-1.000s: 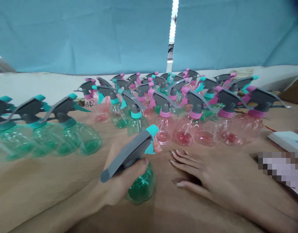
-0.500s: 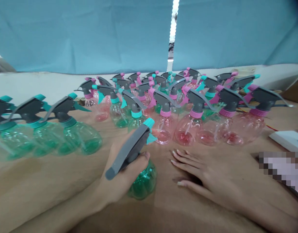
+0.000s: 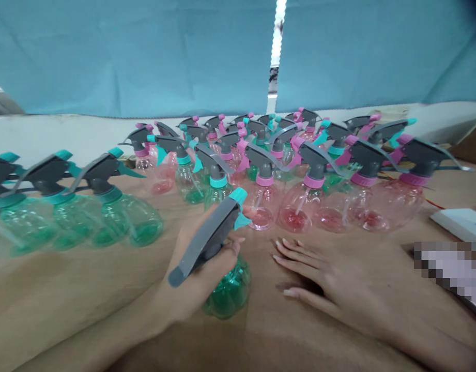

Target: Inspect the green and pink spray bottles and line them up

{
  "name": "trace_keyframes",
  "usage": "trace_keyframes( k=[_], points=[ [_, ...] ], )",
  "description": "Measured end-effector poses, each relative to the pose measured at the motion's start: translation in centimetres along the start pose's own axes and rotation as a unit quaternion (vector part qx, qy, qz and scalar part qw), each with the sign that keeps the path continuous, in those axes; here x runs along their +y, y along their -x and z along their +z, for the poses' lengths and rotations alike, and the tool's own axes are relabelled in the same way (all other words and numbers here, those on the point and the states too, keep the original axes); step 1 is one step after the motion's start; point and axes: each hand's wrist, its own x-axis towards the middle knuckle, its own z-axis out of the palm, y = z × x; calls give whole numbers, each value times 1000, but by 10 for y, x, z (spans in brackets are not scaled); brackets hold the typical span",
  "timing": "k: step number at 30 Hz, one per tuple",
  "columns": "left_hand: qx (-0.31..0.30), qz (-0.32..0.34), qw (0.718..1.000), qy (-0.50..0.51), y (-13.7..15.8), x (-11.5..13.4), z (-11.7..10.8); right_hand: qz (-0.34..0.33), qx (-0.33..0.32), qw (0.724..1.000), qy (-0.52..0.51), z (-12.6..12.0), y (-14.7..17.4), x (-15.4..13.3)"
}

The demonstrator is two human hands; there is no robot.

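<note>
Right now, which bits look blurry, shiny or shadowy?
All in the head view: a strip in the blue cloth glares white; the green spray bottle in the left hand glints; a dark shadow lies under the right hand; the leftmost bottles look soft and stretched; coarse squares hide something at the right.

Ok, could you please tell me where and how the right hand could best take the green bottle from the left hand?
I'd grip the bottle's round body, from the right: that side bulges uncovered toward the right hand, while the left hand wraps around just under the grey head. The teal trigger juts out above, so staying below it seems wise.
</note>
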Motion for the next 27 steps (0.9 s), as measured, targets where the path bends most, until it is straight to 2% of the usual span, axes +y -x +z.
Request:
trace_keyframes(
  k=[8,20,23,27],
  points=[
    [5,14,1000,-6,-1,0,1,0,12,1000,-14,-1,0,-2],
    [9,-24,1000,0,-2,12,2,-8,27,999,-20,1,0,-1],
    [17,-26,999,15,1,7,1,-8,25,1000,-16,1,0,0],
    [-6,-19,999,24,4,-1,-3,-3,15,1000,-8,0,-1,0]
  ],
)
